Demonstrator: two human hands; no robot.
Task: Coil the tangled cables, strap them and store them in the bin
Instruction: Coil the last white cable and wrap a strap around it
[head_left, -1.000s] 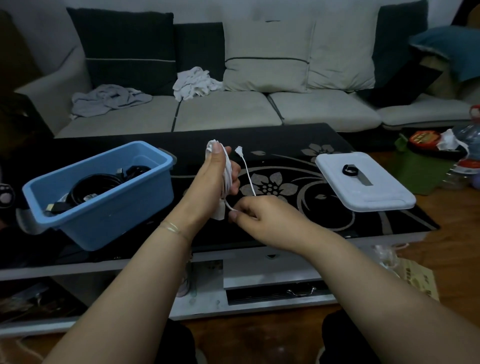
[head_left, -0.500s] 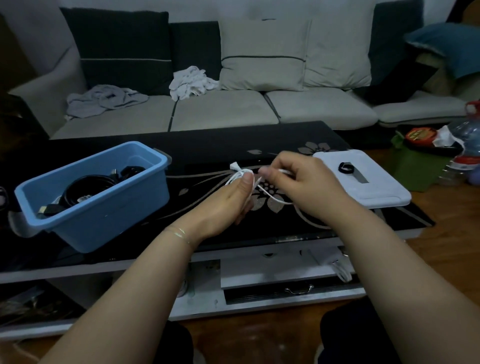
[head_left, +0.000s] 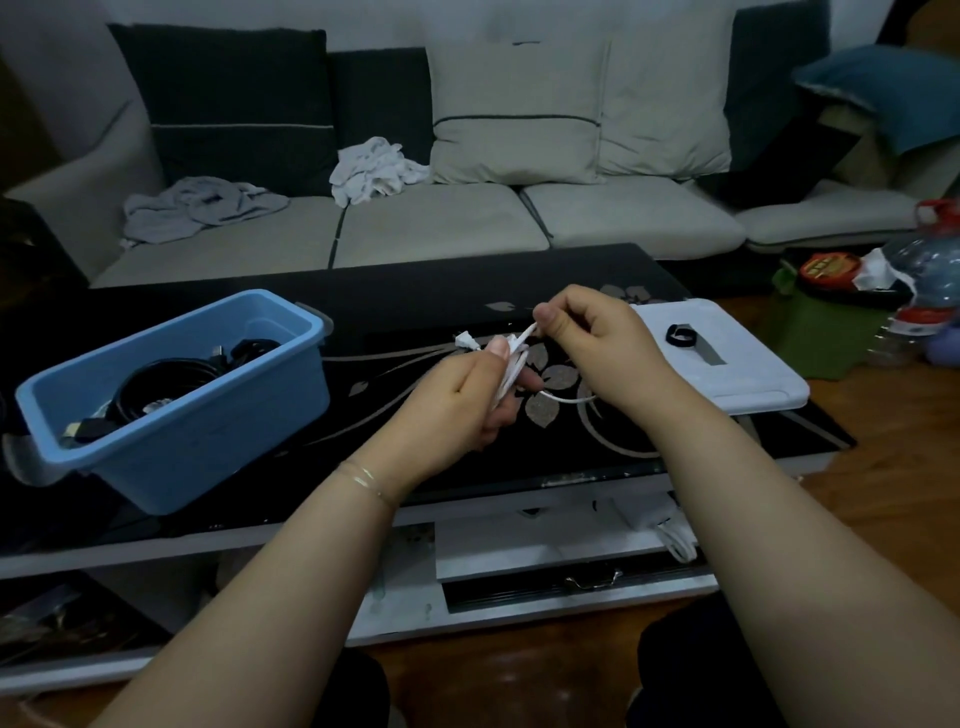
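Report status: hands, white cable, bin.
Left hand shut on white cable coil. Right hand pinching the cable's free run. Blue bin open, black cables inside. Path clear.

Two hands work white cable (head_left: 511, 370) above middle of black floral counter (head_left: 441, 306). Left hand (head_left: 457, 400) grips coiled loops; right hand (head_left: 597, 348) pinches strand at coil's top. Blue bin (head_left: 208, 441) near counter's left edge holds black cables (head_left: 161, 389). White lid (head_left: 748, 374) at right edge carries black strap (head_left: 681, 336). Sofa (head_left: 441, 228) behind.
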